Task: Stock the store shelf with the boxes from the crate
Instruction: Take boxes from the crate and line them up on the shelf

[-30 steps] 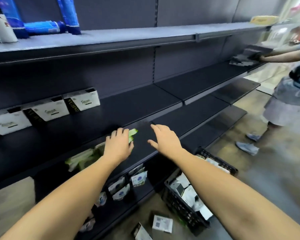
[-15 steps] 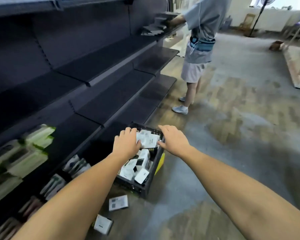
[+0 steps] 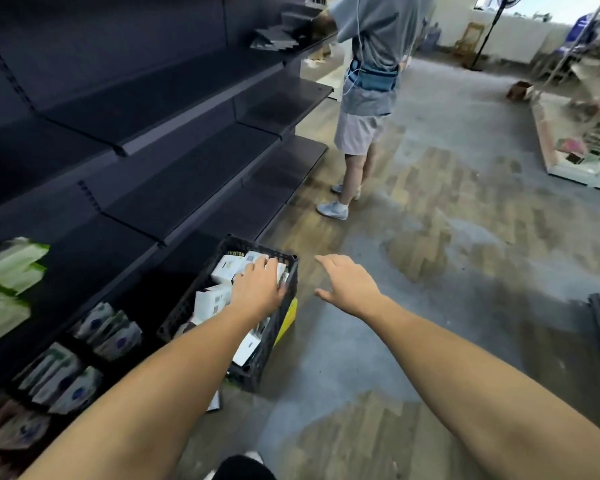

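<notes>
Crate (image 3: 257, 372) is sitting on the floor at 11 o'clock, tight against the shelf (image 3: 187, 199) base, about half full of small white boxes (image 3: 227, 268) lying jumbled. Left hand (image 3: 257, 289) is reaching into the far end, fingers (image 3: 262, 263) lying flat on a box top and not visibly wrapped round it. Right hand (image 3: 347, 289) is hovering wide and empty over bare floor just right of the crate. The boxes are looking like light, stiff cardboard with smooth faces, so I'd be pinching across the two short sides, one or two per hand, without crushing the corners. The crate rim is standing above the boxes, so lifting straight up before swinging to 9 o'clock looks safest. Shelf lips are jutting out at several heights there. Upper tiers are looking bare, pouches (image 3: 108, 327) are filling the bottom one. Another person (image 3: 371, 81) is working at 12 o'clock, well apart.
</notes>
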`<state>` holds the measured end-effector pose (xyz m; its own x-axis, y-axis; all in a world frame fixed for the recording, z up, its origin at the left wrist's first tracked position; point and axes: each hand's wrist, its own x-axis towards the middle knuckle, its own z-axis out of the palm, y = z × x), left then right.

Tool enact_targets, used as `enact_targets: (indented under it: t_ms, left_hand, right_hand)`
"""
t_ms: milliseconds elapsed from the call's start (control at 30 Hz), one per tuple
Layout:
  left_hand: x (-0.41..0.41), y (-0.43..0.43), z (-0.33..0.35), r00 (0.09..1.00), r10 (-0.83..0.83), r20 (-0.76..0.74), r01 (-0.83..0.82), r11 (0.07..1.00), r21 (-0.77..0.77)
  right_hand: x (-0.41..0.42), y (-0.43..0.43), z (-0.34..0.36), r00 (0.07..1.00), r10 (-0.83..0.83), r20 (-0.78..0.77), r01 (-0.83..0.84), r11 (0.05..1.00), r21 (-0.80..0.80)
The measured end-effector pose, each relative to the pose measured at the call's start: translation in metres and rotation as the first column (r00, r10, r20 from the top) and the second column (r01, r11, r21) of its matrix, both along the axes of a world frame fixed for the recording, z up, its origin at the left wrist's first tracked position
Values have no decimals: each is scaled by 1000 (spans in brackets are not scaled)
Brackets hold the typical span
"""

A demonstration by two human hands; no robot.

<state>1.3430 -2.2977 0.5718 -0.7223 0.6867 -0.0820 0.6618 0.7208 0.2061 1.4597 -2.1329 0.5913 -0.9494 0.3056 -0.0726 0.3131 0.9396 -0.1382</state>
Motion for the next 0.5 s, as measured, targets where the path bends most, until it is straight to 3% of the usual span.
enact_targets:
  t_ms: [500]
  left_hand:
    - [-130,-49,-28,950,301,83,-296,953,-66]
  right_hand:
    - [-168,-9,-15,962,255,98,-259,965,31]
